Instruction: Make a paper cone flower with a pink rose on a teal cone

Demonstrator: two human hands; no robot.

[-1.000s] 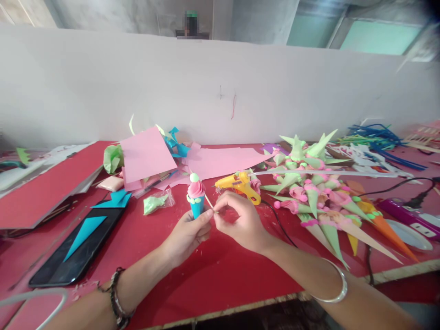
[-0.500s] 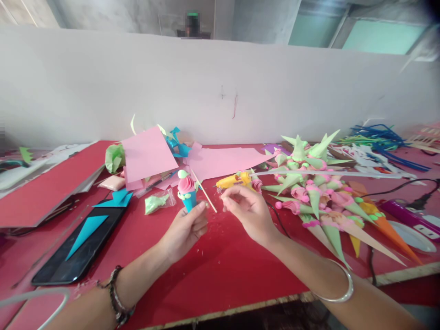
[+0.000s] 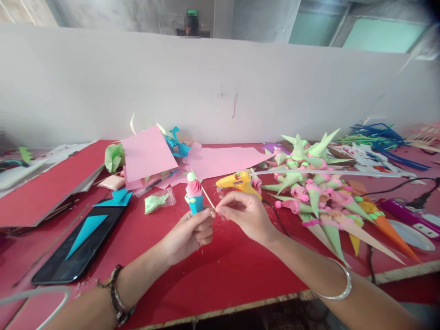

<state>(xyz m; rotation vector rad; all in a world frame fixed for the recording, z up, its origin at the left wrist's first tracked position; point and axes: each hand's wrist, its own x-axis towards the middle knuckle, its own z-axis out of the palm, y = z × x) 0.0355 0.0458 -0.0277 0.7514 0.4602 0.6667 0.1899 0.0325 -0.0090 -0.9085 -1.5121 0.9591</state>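
Note:
My left hand [image 3: 190,233] is closed round the bottom of a small blue paper cone [image 3: 195,203] topped with a pink swirl and a pale green ball. A thin wooden stick [image 3: 205,194] leans beside the cone, its lower end at my left fingers. My right hand [image 3: 245,215] pinches at that lower end of the stick, fingertips touching those of the left hand. A yellow glue gun [image 3: 239,182] lies just behind my right hand.
A heap of finished green, pink and orange paper cones [image 3: 319,192] lies to the right. Pink paper sheets [image 3: 147,153] and scraps sit behind. A black phone with a blue paper triangle [image 3: 80,240] lies left. A purple power strip [image 3: 410,215] and cables are at far right.
Half a second ago my right hand was off the stick and the cone tilted left; now the cone is upright and my right fingers have come back to the stick's lower end.

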